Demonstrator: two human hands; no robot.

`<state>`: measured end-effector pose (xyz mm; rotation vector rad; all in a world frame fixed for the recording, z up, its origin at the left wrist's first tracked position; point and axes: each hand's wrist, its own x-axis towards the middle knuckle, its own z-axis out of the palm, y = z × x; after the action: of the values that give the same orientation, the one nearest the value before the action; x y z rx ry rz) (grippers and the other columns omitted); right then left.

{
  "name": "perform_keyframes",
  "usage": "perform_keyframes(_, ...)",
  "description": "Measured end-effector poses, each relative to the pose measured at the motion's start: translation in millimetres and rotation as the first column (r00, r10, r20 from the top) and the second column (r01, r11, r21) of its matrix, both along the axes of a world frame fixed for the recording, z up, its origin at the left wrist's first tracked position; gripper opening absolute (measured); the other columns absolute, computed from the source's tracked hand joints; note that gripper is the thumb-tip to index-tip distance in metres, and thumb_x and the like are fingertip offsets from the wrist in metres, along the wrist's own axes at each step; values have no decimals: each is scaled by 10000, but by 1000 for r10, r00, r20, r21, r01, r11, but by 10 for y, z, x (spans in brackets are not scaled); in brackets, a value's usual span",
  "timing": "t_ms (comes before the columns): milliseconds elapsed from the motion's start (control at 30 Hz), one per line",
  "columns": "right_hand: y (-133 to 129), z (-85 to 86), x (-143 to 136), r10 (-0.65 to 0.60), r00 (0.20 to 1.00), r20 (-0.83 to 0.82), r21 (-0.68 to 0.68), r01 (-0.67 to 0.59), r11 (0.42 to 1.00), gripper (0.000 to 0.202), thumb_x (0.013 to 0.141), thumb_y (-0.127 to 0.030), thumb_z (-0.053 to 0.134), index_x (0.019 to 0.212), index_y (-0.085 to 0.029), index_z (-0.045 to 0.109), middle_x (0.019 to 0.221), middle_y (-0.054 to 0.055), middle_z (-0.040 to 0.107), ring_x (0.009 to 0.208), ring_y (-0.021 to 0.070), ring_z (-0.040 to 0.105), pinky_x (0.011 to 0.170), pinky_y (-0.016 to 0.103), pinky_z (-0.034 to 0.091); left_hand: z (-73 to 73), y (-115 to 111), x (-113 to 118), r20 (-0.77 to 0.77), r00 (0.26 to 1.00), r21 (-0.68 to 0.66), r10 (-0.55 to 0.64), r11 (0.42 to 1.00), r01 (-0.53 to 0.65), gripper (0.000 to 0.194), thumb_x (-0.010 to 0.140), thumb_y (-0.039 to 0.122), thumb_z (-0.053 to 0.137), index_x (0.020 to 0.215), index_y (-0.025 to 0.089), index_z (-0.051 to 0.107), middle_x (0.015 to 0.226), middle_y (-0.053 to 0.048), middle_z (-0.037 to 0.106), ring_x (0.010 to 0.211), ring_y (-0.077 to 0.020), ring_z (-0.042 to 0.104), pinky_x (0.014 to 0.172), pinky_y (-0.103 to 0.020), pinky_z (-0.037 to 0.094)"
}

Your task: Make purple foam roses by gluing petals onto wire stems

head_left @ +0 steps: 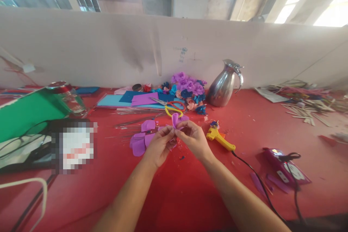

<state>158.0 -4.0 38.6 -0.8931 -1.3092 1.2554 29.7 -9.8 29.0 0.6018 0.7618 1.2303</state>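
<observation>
A small rolled purple paper flower (pixel 175 119) stands upright between my two hands, above the red table. My left hand (pixel 162 145) pinches its base from the left, fingers curled. From the right, the thumb and fingers of my right hand (pixel 193 138) close on the same piece. Loose purple petals (pixel 139 145) lie just left of my left hand. Behind the hands are scissors (pixel 174 111) with yellow and red handles, beside purple and blue sheets (pixel 145 99). A yellow glue gun (pixel 220 140) rests to the right of my right hand.
Finished paper flowers (pixel 189 86) are heaped near the wall, beside a metal jug (pixel 223 85). A glass jar (pixel 71 99) and green board (pixel 32 114) are at left. A purple power box (pixel 288 170) with dark cords lies at right; thin sticks (pixel 308 112) lie farther back.
</observation>
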Motion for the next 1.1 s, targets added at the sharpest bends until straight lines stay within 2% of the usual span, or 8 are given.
perform_keyframes(167, 9, -19, -7, -69, 997, 28, 15, 69, 998, 165, 711, -328, 670, 770, -189, 604, 665, -4, 627, 599, 134, 587, 585, 262, 463, 3, -10, 16, 74, 997, 9, -25, 1000, 24, 281, 558, 220, 856, 697, 120, 634, 633, 28, 555, 562, -45, 498, 525, -160, 424)
perform_keyframes(333, 0, -14, -13, -46, 999, 9, -8, 46, 999, 164, 715, -329, 668, 758, -187, 597, 653, 1, 622, 595, 141, 596, 584, 273, 478, 16, -17, 12, 164, 985, -1, -48, 999, 49, 234, 625, 200, 817, 670, 121, 601, 596, 31, 531, 532, -48, 481, 476, -159, 395)
perform_keyframes(433, -20, -15, -21, -42, 999, 17, 23, 42, 999, 152, 723, -318, 666, 767, -191, 595, 682, 2, 617, 602, 136, 591, 588, 273, 482, 12, -19, -6, 194, 979, -32, -63, 997, 70, 229, 628, 170, 805, 668, 134, 582, 594, 34, 537, 523, -52, 487, 493, -172, 416)
perform_keyframes(667, -56, 24, -14, -78, 992, 100, 147, 62, 987, 88, 730, -253, 655, 753, -189, 600, 708, -10, 588, 616, 112, 549, 600, 253, 461, -35, -14, -46, 170, 984, -63, -53, 996, 65, 209, 641, 123, 766, 729, 174, 584, 627, 39, 576, 540, -70, 537, 570, -212, 485)
perform_keyframes(867, -70, 47, -6, -23, 999, 46, 97, 18, 995, 190, 728, -254, 680, 874, -205, 569, 649, -40, 583, 587, 110, 547, 567, 243, 445, 11, -35, -43, 205, 977, -66, -60, 995, 75, 173, 644, 100, 744, 726, 163, 606, 593, 40, 574, 495, -59, 516, 515, -187, 467)
perform_keyframes(933, -63, 50, 5, 26, 999, 19, 79, -27, 997, 212, 730, -277, 695, 903, -203, 597, 701, -21, 613, 628, 118, 571, 592, 253, 464, 34, -48, -48, 221, 974, -81, -53, 994, 73, 143, 654, 99, 732, 724, 153, 618, 575, 36, 574, 456, -50, 481, 482, -183, 450)
perform_keyframes(1100, -29, 50, 53, 73, 997, 30, 122, -76, 990, 158, 737, -331, 717, 850, -221, 728, 983, 52, 638, 905, 183, 614, 755, 313, 510, 77, -70, -51, 263, 958, -43, -118, 990, 134, 77, 700, 103, 693, 699, 128, 619, 541, 27, 551, 429, -48, 451, 465, -188, 442)
